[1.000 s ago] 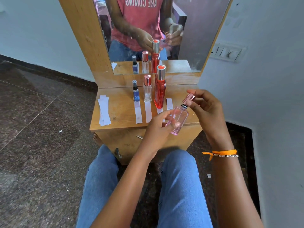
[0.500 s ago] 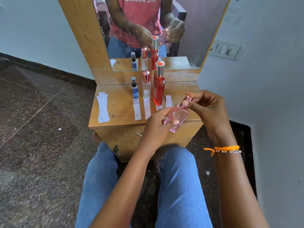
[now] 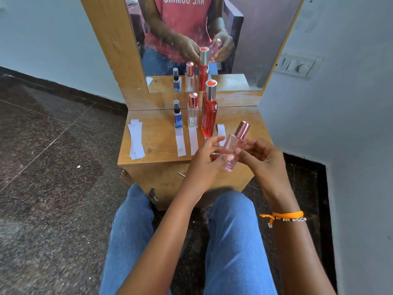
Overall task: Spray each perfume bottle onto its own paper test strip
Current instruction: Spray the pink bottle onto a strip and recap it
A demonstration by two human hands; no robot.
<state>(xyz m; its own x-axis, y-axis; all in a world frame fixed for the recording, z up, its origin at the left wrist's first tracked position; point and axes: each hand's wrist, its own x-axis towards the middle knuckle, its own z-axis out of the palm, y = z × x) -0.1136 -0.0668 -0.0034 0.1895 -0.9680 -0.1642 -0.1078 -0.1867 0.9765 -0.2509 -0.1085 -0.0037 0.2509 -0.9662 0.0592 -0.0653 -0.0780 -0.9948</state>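
Over the little wooden table [image 3: 153, 154], both hands, the left hand [image 3: 205, 160] and right hand [image 3: 261, 158], hold the pink bottle [image 3: 232, 150] (cap on), tilted up-right, near its strip [image 3: 221, 130].

Fourth strip [image 3: 221, 133] (partly behind hands [image 3: 204, 162])

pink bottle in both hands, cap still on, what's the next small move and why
Probably pull the rose-gold cap off with the right hand while the left hand steadies the pink bottle. The cap covers the nozzle, so nothing can spray onto the strip at the far right.
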